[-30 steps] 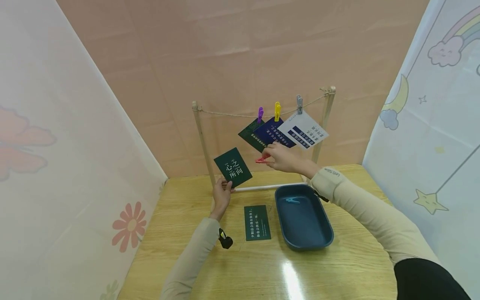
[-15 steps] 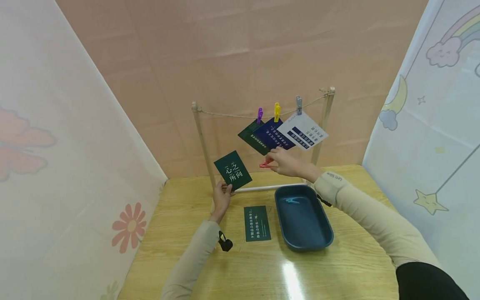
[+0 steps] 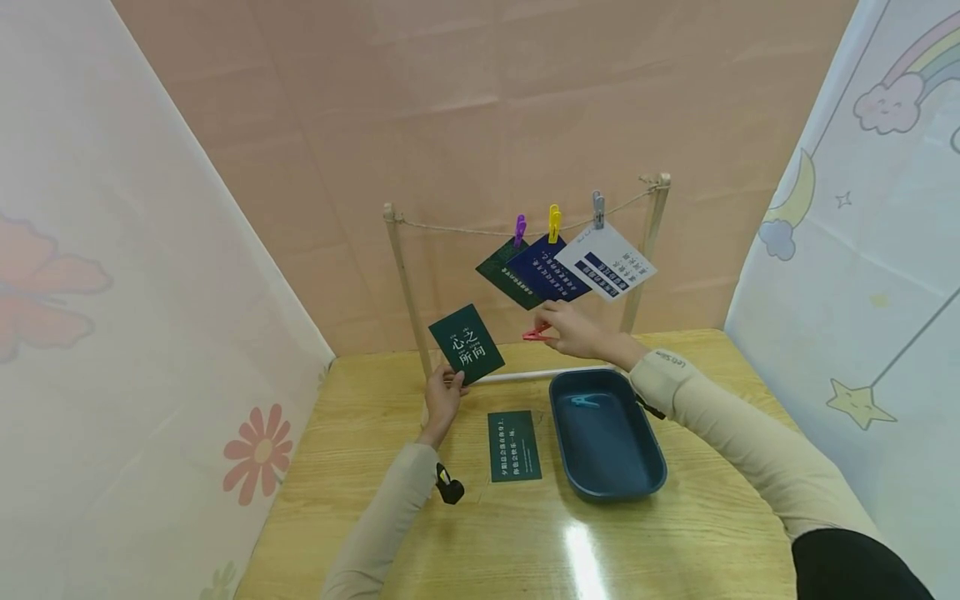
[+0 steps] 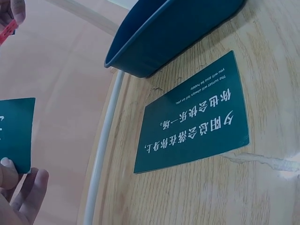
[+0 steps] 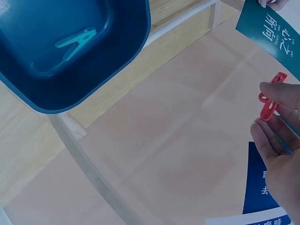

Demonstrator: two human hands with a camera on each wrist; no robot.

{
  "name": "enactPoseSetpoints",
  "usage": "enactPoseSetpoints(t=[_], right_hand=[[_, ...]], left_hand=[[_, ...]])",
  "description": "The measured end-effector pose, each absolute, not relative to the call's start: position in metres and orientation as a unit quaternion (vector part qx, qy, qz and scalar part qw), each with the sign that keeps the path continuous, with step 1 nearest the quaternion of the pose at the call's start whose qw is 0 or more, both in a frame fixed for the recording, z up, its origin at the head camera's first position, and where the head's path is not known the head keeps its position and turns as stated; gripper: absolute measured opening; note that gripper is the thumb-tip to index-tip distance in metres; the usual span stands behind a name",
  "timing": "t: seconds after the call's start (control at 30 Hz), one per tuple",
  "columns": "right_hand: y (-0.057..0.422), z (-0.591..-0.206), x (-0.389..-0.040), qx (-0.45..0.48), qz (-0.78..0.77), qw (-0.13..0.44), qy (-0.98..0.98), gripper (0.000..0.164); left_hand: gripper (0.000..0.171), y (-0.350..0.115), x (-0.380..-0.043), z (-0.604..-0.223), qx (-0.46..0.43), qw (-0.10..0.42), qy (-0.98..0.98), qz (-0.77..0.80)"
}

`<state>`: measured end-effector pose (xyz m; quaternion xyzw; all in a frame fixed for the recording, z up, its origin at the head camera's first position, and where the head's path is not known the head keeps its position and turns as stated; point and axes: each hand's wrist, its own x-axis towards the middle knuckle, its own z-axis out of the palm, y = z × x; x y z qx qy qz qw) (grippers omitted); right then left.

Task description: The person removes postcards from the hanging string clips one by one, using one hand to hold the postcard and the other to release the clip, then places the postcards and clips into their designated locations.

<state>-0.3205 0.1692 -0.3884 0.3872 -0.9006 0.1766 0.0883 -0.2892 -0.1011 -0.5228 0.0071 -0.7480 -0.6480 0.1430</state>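
My left hand (image 3: pixel 444 398) pinches a dark green card (image 3: pixel 467 343) by its lower corner, tilted, in front of the frame's left post. In the right wrist view, the thumb and fingers of my right hand (image 5: pixel 281 136) pinch a red clothespin (image 5: pixel 272 98). That hand is just below the cards hanging from the string (image 3: pixel 457 229). A green card (image 3: pixel 504 271) hangs from a purple clothespin (image 3: pixel 520 230), a blue card (image 3: pixel 551 268) from a yellow clothespin (image 3: pixel 554 223), and a white card (image 3: pixel 606 261) from a grey clothespin (image 3: pixel 598 210). These hanging cards overlap.
Another green card (image 3: pixel 514 446) lies on the wooden table (image 3: pixel 360 475). Right of it stands a dark blue bin (image 3: pixel 609 492) with a light blue clothespin (image 3: pixel 585 401) inside. A wooden post (image 3: pixel 407 287) and a white bar (image 3: pixel 517 377) belong to the frame.
My right hand has dropped slightly and shifted a little to the right with the red clothespin. The card in my left hand has come down slightly.
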Motion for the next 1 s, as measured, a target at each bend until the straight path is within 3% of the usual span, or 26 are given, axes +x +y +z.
enactPoseSetpoints(t=[0.57, 1.0], right_hand=[[0.179, -0.406, -0.321, 0.386, 0.178, 0.082, -0.901, 0.020], [0.188, -0.417, -0.322, 0.386, 0.185, 0.082, -0.900, 0.019]], left_hand=[[0.008, -0.103, -0.284, -0.527, 0.003, 0.129, -0.755, -0.643], [0.014, -0.106, -0.275, -0.517, -0.026, 0.079, -0.753, -0.653]])
